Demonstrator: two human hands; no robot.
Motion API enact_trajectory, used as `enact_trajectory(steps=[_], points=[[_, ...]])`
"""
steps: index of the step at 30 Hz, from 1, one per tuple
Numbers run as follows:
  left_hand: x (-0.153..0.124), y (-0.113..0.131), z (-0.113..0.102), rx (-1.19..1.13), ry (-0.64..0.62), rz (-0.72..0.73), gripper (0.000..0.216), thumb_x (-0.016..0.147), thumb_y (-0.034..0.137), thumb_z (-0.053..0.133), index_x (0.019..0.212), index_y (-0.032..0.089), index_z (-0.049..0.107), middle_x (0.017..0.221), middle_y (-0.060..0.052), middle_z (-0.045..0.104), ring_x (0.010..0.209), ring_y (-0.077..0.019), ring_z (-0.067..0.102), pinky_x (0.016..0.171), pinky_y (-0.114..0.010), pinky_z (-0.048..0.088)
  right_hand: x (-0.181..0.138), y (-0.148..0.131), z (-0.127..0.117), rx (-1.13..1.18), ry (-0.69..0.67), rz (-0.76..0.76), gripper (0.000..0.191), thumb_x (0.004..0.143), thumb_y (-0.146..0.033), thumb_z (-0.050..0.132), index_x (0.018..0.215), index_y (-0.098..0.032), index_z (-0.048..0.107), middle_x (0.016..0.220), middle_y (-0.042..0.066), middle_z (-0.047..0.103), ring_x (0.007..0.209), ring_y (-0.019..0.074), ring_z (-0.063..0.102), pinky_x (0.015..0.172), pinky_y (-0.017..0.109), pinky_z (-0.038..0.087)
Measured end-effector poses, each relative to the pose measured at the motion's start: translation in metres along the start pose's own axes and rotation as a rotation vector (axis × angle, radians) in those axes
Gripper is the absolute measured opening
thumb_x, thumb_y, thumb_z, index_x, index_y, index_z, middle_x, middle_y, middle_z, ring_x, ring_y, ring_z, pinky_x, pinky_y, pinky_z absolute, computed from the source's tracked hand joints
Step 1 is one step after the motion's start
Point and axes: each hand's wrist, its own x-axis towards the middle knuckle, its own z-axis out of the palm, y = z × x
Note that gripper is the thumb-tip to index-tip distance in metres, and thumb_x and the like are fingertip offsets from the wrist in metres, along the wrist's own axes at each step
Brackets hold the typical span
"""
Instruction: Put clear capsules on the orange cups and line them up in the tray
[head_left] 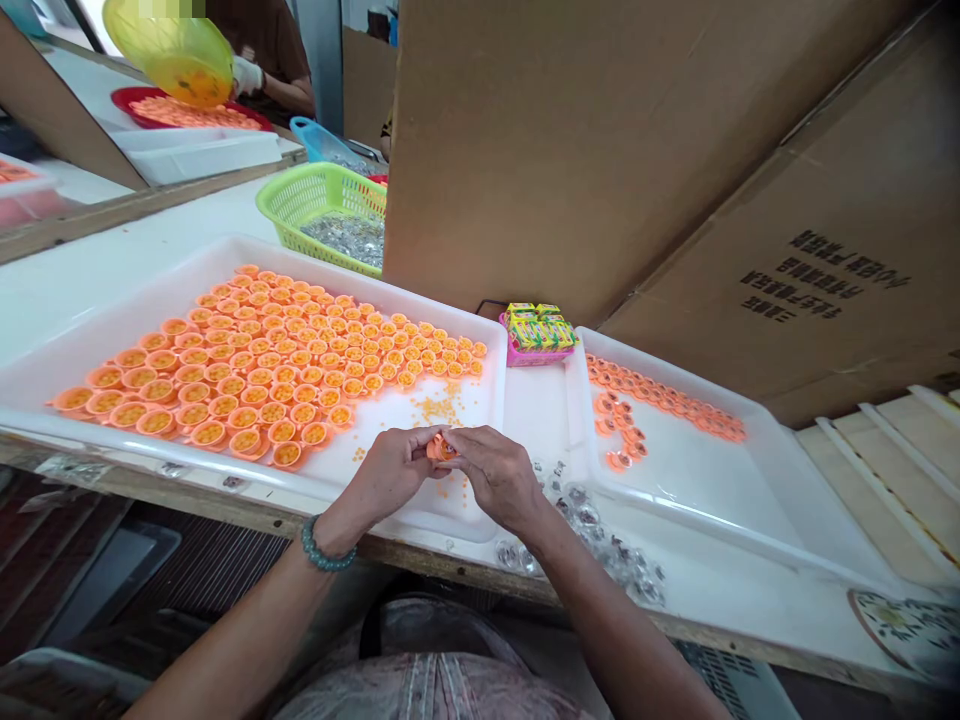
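Note:
Between my two hands, over the near right corner of a white tray point(420, 505), is a small orange cup point(441, 449). My left hand point(390, 470) pinches it from the left, and the fingers of my right hand point(491, 475) close on its right and top side. Something dark and shiny shows on the cup's face, too small to make out. Many orange cups point(244, 416) filled with small yellow pellets stand in rows in the tray. Loose yellow pellets point(439, 405) lie scattered behind my hands. Clear plastic domes point(589, 520) are heaped on the table right of my right hand.
A second white tray point(697, 490) at the right holds finished-looking orange pieces point(667, 396). Between the trays stands a pink basket point(536, 355) of small yellow-green boxes. Behind are a green basket point(281, 210) and tall cardboard point(525, 150). Across the table, a gloved person tips a yellow bowl point(176, 55).

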Motion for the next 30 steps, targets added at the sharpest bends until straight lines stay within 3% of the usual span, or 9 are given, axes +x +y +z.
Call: enact_trajectory(steps=[4,8,14,18,25,30], points=[[-0.002,0.004,0.001,0.035,0.020,0.065,0.032,0.075,0.021,0.055,0.105,0.023,0.068,0.092,-0.001,0.068,0.090,-0.0215,0.061,0.085,-0.034,0.049,-0.002,-0.006,0.008,0.003,0.102,0.062,0.038,0.085,-0.016,0.051,0.121,-0.027,0.058,0.111,0.008,0.065,0.103,0.0214,0.059,0.088,0.039,0.050],[-0.004,0.010,0.002,-0.078,-0.006,0.065,0.033,0.075,0.022,0.056,0.106,0.019,0.067,0.095,-0.004,0.068,0.093,-0.0226,0.059,0.086,-0.035,0.047,-0.005,-0.012,0.011,0.068,0.194,0.159,0.034,0.085,-0.021,0.055,0.118,-0.028,0.060,0.111,0.007,0.065,0.102,0.0205,0.060,0.089,0.037,0.050],[-0.002,0.004,0.001,0.086,0.136,0.024,0.040,0.067,0.036,0.071,0.103,0.017,0.069,0.064,0.000,0.063,0.067,-0.0196,0.059,0.064,-0.029,0.050,-0.009,-0.012,0.009,0.025,0.227,0.152,0.037,0.079,-0.017,0.061,0.114,-0.028,0.063,0.106,0.007,0.067,0.099,0.0211,0.061,0.087,0.038,0.050],[-0.001,-0.001,-0.001,0.133,0.184,0.031,0.044,0.066,0.038,0.072,0.105,0.017,0.068,0.059,0.002,0.058,0.060,-0.0159,0.055,0.058,-0.026,0.047,-0.006,-0.010,0.011,0.011,0.220,0.123,0.034,0.079,-0.019,0.062,0.112,-0.026,0.064,0.102,0.009,0.067,0.095,0.0204,0.061,0.084,0.037,0.052],[-0.003,-0.001,-0.002,0.051,0.152,0.015,0.044,0.068,0.037,0.071,0.105,0.014,0.067,0.066,-0.001,0.062,0.067,-0.0177,0.059,0.066,-0.029,0.050,-0.006,-0.014,0.019,0.056,0.280,0.049,0.037,0.080,-0.017,0.061,0.116,-0.027,0.061,0.102,0.007,0.066,0.095,0.0198,0.058,0.083,0.039,0.050],[-0.004,0.005,0.002,-0.061,0.108,0.021,0.065,0.071,0.035,0.070,0.129,0.017,0.047,0.081,-0.001,0.066,0.078,-0.0167,0.061,0.076,-0.031,0.050,-0.007,-0.015,0.004,0.202,0.271,0.239,0.037,0.073,-0.023,0.070,0.108,-0.031,0.065,0.109,0.005,0.058,0.099,0.0195,0.053,0.085,0.037,0.047]])
